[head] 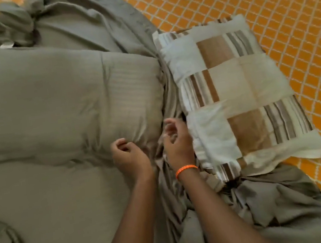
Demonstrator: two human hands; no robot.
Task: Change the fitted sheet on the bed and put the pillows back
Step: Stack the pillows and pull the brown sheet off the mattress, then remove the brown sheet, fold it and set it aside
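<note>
Orange carpet with a white lattice pattern fills the upper right of the head view, beyond the bed edge. Most of what remains is grey-green bedding: a smooth stretch of grey-green fitted sheet over the mattress at lower left, with loose, crumpled folds of the same cloth gathered along the edge at lower right and bunched at the top.

Pillows, counted: two. One large grey-green pillow in a faintly striped case lies on the bed at centre left. One patchwork pillow of cream, tan and brown striped squares lies just beside it, toward the carpet.

Hands, counted: two, both at the gap between the pillows. Left hand, fingers curled, at the near corner of the grey-green pillow; whether it holds cloth cannot be told. Right hand, with an orange wristband, loosely curled, apparently empty.

Judgement: the pillow-replacing step is in hand. Next move calls for a firm grasp on a pillow corner and squaring it up.
</note>
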